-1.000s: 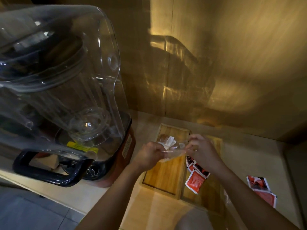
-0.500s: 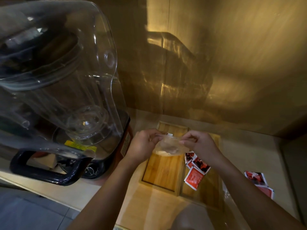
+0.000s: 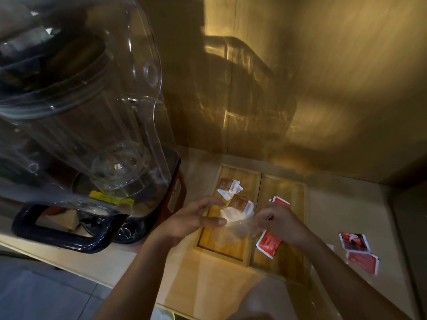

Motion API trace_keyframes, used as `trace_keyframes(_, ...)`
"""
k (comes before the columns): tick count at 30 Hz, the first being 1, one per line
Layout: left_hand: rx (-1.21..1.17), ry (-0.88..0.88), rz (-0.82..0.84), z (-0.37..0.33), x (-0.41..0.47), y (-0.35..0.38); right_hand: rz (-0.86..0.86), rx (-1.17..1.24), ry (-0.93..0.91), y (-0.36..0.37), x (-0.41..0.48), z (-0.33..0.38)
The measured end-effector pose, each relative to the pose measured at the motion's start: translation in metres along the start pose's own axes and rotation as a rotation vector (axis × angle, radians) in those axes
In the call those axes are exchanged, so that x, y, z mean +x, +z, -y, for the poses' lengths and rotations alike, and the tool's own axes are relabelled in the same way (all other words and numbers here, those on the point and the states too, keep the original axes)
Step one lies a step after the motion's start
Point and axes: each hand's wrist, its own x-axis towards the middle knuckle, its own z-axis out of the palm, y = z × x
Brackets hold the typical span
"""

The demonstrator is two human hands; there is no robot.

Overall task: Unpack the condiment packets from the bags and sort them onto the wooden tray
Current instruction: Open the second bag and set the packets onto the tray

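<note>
Head view: left hand point(image 3: 191, 221) fingers spread loosely, tips touching clear bag point(image 3: 235, 224) above wooden tray point(image 3: 231, 248) left compartment. Right hand point(image 3: 280, 224) pinches bag's other side; its fingertips hidden. Brown packets point(image 3: 233, 192) in left compartment, red packets point(image 3: 268, 243) in right, partly covered. Bag contents unclear.

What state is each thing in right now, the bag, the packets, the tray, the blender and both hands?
Clear plastic bag: crumpled, held between both hands over the tray.
Brown packets: lying loose in the tray's left compartment.
Red packets: lying in the right compartment.
Other red packets: on the counter, outside the tray.
Wooden tray: flat on the counter.
Blender: cover shut.
Left hand: fingers spread, touching the bag.
Right hand: pinching the bag.
</note>
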Motion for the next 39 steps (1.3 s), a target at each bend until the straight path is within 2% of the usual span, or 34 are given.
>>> trace_keyframes(2, -0.223, -0.183, -0.034, 0.011, -0.002, 0.008, -0.029, 0.055, 0.017, 0.009, -0.003, -0.006)
trace_keyframes(4, -0.279, -0.397, -0.205, 0.03, 0.006, 0.017, -0.048, 0.115, 0.032, 0.017, -0.006, -0.007)
trace_keyframes(5, -0.281, -0.488, -0.235, 0.04, 0.01, 0.023, -0.06, 0.15, 0.037, 0.02, -0.006, -0.007)
trace_keyframes(8, -0.509, -0.615, -0.128, 0.062, 0.021, 0.032, -0.105, 0.255, 0.013, 0.026, -0.008, -0.009)
trace_keyframes(10, -0.547, -0.616, -0.113, 0.066, 0.028, 0.033, -0.095, 0.283, -0.001, 0.031, -0.01, -0.011)
trace_keyframes(13, -0.343, -0.586, -0.172, 0.065, 0.038, 0.03, -0.03, 0.31, 0.111, 0.039, -0.015, -0.02)
trace_keyframes(14, -0.267, -0.532, -0.21, 0.062, 0.039, 0.028, -0.032, 0.382, 0.191, 0.041, -0.016, -0.022)
trace_keyframes(17, -0.378, -0.458, -0.27, 0.055, 0.042, 0.017, -0.124, 0.701, 0.501, 0.043, -0.021, -0.017)
trace_keyframes(19, -0.309, -0.5, -0.167, 0.049, 0.043, 0.012, -0.126, 0.868, 0.693, 0.044, -0.022, -0.011)
trace_keyframes(21, -0.228, -0.508, -0.13, 0.043, 0.041, 0.008, -0.076, 0.97, 0.81, 0.046, -0.019, -0.01)
trace_keyframes(23, -0.192, -0.514, -0.136, 0.035, 0.036, 0.007, 0.008, 1.055, 0.836, 0.049, -0.017, -0.008)
trace_keyframes(25, -0.193, -0.527, -0.074, 0.035, 0.03, 0.006, 0.038, 1.08, 0.82, 0.054, -0.014, -0.011)
trace_keyframes(31, -0.078, -0.501, -0.154, 0.037, 0.02, -0.004, 0.067, 1.05, 0.844, 0.061, -0.009, -0.009)
trace_keyframes(39, 0.071, -0.634, -0.069, 0.044, 0.002, -0.001, 0.097, 0.95, 0.877, 0.061, -0.016, -0.015)
